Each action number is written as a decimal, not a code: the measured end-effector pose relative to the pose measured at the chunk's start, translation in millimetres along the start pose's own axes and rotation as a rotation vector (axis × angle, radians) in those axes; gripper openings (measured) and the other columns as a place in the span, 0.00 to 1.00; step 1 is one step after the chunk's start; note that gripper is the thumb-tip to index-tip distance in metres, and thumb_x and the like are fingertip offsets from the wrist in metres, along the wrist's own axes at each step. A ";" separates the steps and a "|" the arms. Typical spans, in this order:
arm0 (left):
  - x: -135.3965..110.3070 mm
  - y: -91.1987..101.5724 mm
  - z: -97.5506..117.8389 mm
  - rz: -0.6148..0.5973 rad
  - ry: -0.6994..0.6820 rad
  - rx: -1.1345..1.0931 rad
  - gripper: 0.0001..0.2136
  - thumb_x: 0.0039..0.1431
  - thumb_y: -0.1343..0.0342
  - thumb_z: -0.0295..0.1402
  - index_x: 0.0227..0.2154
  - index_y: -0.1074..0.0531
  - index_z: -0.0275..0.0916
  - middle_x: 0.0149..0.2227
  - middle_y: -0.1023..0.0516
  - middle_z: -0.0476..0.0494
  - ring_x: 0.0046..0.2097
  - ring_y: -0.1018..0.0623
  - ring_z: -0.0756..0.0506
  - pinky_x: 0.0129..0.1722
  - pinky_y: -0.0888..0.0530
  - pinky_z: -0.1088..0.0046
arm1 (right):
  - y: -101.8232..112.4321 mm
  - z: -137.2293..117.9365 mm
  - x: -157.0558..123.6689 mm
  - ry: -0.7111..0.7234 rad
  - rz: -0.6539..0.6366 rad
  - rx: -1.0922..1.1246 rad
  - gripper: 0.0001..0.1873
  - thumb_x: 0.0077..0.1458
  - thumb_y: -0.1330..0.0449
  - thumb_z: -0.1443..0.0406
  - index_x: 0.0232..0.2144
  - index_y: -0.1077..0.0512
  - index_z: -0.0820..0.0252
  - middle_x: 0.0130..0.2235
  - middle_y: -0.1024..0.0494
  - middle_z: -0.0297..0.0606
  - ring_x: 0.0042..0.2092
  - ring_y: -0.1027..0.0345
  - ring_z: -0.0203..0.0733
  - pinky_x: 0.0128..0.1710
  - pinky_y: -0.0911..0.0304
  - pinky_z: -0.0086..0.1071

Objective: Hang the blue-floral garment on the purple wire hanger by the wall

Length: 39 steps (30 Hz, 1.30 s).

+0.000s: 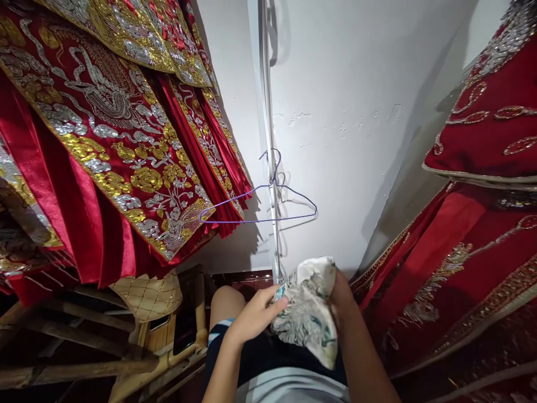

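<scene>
A crumpled pale cloth with a grey-green print (308, 310) hangs in front of my lap. My left hand (254, 316) pinches its left edge with thumb and fingers closed. My right hand (342, 296) grips the cloth from behind on the right, its fingers mostly hidden by the fabric. Above the hands a thin purple wire hanger (268, 204) hangs empty on a vertical metal rail (271, 168) against the white wall.
Red garments with gold and silver embroidery (109, 140) hang thickly on the left, and more red embroidered garments (470, 235) on the right. A wooden chair with a woven seat (146, 313) stands at lower left. My bare knee (226, 305) shows below.
</scene>
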<state>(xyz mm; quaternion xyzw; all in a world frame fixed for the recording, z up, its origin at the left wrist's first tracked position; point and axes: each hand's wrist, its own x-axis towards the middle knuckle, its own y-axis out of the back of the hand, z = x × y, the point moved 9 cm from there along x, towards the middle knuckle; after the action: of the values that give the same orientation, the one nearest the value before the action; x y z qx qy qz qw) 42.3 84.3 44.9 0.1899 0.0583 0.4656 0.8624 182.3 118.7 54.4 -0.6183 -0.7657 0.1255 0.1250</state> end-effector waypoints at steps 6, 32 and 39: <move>-47.5 12.4 -53.7 0.014 0.146 0.202 0.21 0.63 0.46 0.50 0.31 0.23 0.35 0.32 0.23 0.45 0.37 0.27 0.42 0.41 0.28 0.70 | 20.4 -47.6 -21.3 -0.035 -0.221 0.090 0.23 0.32 0.25 0.55 0.32 0.23 0.57 0.30 0.20 0.38 0.31 0.26 0.47 0.34 0.30 0.38; -49.8 178.7 13.7 0.591 0.172 0.754 0.25 0.67 0.56 0.50 0.40 0.17 0.41 0.53 0.20 0.36 0.56 0.23 0.34 0.55 0.28 0.60 | 42.6 -100.6 65.5 0.557 0.371 -0.764 0.12 0.49 0.43 0.60 0.19 0.39 0.56 0.22 0.41 0.29 0.27 0.46 0.37 0.28 0.49 0.31; 3.9 202.5 80.7 0.778 0.021 0.806 0.23 0.67 0.55 0.48 0.36 0.18 0.37 0.31 0.17 0.40 0.34 0.20 0.38 0.34 0.30 0.69 | 40.2 -109.3 49.3 0.505 0.395 -0.737 0.14 0.48 0.42 0.60 0.17 0.43 0.55 0.20 0.43 0.29 0.26 0.49 0.36 0.26 0.49 0.32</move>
<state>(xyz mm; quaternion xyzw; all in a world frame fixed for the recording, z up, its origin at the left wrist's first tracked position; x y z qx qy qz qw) -91.2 165.7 196.9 0.5075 0.1659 0.6922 0.4856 246.9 179.3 144.7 -0.7661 -0.5729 -0.2864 0.0535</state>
